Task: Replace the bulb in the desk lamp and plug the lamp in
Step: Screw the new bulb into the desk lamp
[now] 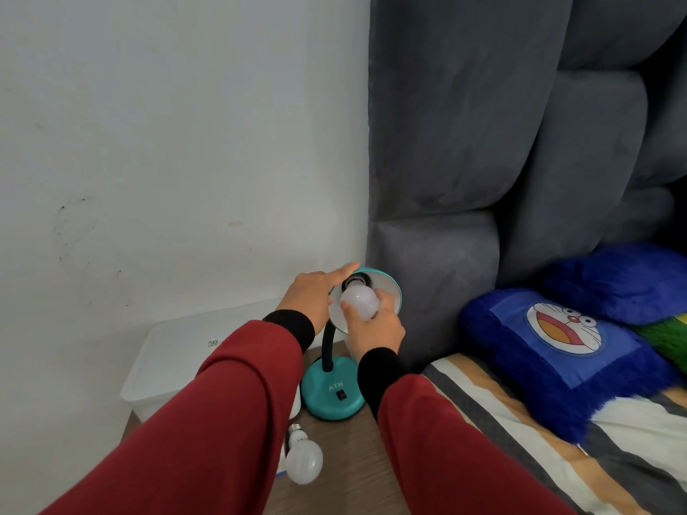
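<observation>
A teal desk lamp (332, 394) with a black gooseneck stands on a wooden bedside table (357, 466). Its shade (390, 291) is tilted toward me. My left hand (312, 297) holds the shade's left rim, index finger stretched along the top edge. My right hand (375, 323) grips a white bulb (358, 301) that sits at the black socket inside the shade. A second white bulb (304, 459) lies on the table in front of the lamp base, screw cap pointing away from me. No plug or cord is visible.
A white plastic bin (178, 366) stands left of the table against the white wall. A grey padded headboard (483, 143) rises right behind the lamp. The bed with a striped sheet (520, 440) and blue cartoon pillows (565, 351) lies to the right.
</observation>
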Tool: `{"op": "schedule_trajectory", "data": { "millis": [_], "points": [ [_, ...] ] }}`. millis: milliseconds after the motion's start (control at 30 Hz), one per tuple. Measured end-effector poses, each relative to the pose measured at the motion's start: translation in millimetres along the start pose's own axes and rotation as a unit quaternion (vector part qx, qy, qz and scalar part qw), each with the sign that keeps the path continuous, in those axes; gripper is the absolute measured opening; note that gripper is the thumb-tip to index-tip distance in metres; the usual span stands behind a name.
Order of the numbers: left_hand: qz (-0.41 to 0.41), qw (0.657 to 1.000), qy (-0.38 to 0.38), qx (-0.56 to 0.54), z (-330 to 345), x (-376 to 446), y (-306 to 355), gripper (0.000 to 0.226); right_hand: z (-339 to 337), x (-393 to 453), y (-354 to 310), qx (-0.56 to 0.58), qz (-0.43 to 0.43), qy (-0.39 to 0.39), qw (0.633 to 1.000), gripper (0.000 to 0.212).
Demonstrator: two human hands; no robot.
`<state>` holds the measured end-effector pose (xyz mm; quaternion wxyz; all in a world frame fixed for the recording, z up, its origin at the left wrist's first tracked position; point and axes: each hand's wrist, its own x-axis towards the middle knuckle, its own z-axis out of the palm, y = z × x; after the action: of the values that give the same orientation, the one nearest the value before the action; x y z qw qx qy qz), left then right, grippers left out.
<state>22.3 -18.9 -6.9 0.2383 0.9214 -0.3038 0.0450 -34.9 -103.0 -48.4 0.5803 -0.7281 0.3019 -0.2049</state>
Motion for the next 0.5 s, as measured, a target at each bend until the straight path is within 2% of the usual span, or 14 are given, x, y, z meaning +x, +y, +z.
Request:
{"op": "schedule_trajectory", "data": {
  "millis": [133, 233, 367, 500],
  "points": [
    [0.000, 1.000, 0.005, -0.001, 0.4, 0.2, 1.7, 0.070, 2.9, 0.9, -3.1, 0.071, 0.059, 0.004, 0.996, 0.064],
    [-0.001, 1.000, 0.006, 0.004, 1.3, -0.2, 0.3, 0.070, 2.8, -0.8, -2.6, 0.020, 0.002, -0.006, 1.000, 0.075],
    [-0.003, 1.000, 0.000, -0.012, 1.2, 0.4, 0.9, 0.070, 0.4, 2.6, -4.3, 0.023, 0.014, -0.015, 1.000, 0.061],
    [-0.001, 1.000, 0.004, -0.011, 1.9, 0.3, 1.6, 0.069, 3.1, 6.4, -1.7, 0.065, 0.057, -0.018, 0.996, 0.060]
  ]
}}
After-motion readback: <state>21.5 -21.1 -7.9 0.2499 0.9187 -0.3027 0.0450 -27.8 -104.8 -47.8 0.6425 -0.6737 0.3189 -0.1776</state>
